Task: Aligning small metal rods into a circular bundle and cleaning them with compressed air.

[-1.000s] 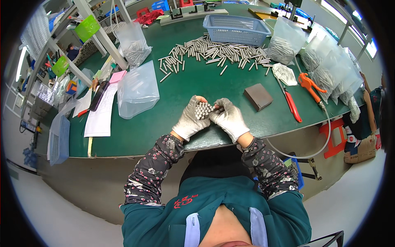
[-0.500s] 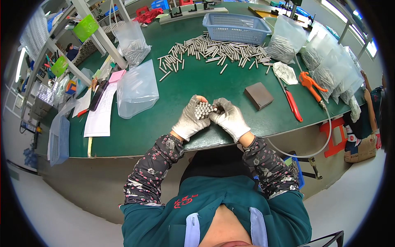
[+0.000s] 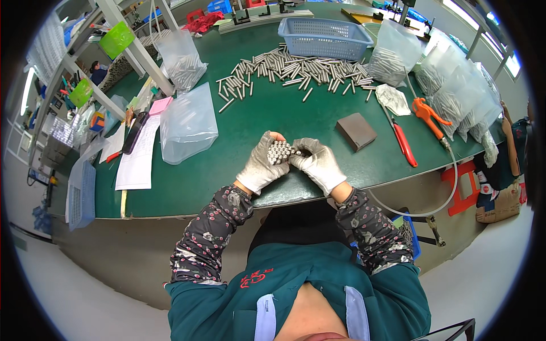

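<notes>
My left hand (image 3: pixel 261 165), in a whitish work glove, is wrapped round a bundle of short metal pins (image 3: pixel 278 152), whose round ends face up. Close against the bundle's right side, my gloved right hand (image 3: pixel 318 165) has its fingers pinched on a single metal pin (image 3: pixel 296 152); the fingers hide most of it. Both hands are above the near part of the green table (image 3: pixel 244 128). Beyond them lies a wide loose heap of the same silvery pins (image 3: pixel 296 69).
A blue plastic basket (image 3: pixel 325 38) stands behind the heap. To the right are a dark block (image 3: pixel 356 132), red-handled pliers (image 3: pixel 404 145), an orange air gun (image 3: pixel 430 116) with a hose, and pin-filled bags (image 3: pixel 392 54). An empty clear bag (image 3: pixel 187 128) and paper sheets (image 3: pixel 136 159) lie left.
My right fingers have shifted slightly at the bundle's right edge, and a pin's end shows there more. My left hand keeps its hold. The whole view has moved a little.
</notes>
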`<move>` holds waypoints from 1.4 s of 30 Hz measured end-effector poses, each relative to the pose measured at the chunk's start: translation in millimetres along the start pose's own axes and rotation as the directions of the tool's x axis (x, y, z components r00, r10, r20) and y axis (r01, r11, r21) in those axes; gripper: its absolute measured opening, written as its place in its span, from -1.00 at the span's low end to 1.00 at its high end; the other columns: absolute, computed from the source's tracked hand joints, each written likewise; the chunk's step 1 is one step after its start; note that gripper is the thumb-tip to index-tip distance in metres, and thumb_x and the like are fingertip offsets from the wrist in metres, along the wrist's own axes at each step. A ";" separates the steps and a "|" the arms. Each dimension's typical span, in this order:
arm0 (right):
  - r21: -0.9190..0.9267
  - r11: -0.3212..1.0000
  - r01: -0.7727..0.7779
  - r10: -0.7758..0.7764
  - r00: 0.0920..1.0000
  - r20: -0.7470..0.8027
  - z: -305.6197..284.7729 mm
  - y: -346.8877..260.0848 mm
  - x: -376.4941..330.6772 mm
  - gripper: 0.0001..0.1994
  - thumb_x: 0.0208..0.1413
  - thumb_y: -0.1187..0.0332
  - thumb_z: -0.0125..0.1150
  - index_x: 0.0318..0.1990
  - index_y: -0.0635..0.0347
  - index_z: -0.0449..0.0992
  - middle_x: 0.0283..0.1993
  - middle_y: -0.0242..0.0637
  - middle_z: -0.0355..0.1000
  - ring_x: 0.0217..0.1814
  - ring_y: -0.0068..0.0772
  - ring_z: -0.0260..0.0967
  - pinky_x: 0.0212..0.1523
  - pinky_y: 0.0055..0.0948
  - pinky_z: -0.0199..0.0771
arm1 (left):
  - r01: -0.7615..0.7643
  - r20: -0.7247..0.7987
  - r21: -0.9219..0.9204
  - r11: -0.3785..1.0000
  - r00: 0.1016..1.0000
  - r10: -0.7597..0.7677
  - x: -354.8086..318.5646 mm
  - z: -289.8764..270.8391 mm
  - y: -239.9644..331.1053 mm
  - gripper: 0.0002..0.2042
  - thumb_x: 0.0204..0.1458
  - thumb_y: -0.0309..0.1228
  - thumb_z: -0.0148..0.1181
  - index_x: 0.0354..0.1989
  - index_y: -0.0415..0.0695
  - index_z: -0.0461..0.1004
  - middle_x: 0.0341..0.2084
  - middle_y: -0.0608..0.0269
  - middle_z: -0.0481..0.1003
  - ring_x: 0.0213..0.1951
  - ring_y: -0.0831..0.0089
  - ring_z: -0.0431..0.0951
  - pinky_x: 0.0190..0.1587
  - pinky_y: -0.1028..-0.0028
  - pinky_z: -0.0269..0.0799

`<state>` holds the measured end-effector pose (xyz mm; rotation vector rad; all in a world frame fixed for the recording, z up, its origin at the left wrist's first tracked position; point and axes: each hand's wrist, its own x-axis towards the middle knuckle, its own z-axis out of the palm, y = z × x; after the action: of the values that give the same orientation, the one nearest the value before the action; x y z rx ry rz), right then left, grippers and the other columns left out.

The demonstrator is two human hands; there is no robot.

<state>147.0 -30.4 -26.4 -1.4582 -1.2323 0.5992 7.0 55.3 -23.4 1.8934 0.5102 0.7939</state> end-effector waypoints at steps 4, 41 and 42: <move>-0.020 1.000 0.001 -0.001 1.000 -0.004 0.9 2.0 1.4 -0.73 -0.20 0.32 0.26 -0.31 0.25 0.48 -0.33 -0.17 0.45 -0.28 -0.24 0.43 -0.25 -0.42 0.40 | -0.010 0.006 -0.008 1.000 1.000 0.010 0.0 0.1 1.5 -0.55 -0.36 -0.57 0.21 -0.19 -0.14 0.22 -0.40 0.31 0.35 -0.35 0.54 0.40 -0.26 0.56 0.36; -0.195 0.979 -0.054 0.054 0.999 -0.005 -3.9 -13.4 6.0 -0.68 -0.22 0.12 0.26 -0.45 0.20 0.49 -0.45 -0.13 0.44 -0.38 -0.12 0.42 -0.35 -0.34 0.40 | 0.104 0.025 -0.121 0.987 0.995 -0.101 2.5 -0.2 0.0 -0.54 -0.37 -0.59 0.24 -0.20 -0.14 0.23 -0.40 0.36 0.37 -0.35 0.59 0.40 -0.26 0.60 0.37; -0.195 0.979 -0.054 0.054 0.999 -0.005 -3.1 -13.4 5.6 -0.68 -0.22 0.12 0.26 -0.45 0.20 0.49 -0.45 -0.13 0.44 -0.38 -0.12 0.42 -0.35 -0.34 0.40 | 0.100 0.022 -0.101 0.990 0.995 -0.099 2.5 -0.5 -0.2 -0.54 -0.37 -0.59 0.24 -0.20 -0.14 0.23 -0.41 0.36 0.37 -0.35 0.59 0.40 -0.26 0.60 0.37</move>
<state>146.7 -28.2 -11.7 -1.6592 -1.2833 0.5264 8.3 57.3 -22.6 1.7650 0.5390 0.7242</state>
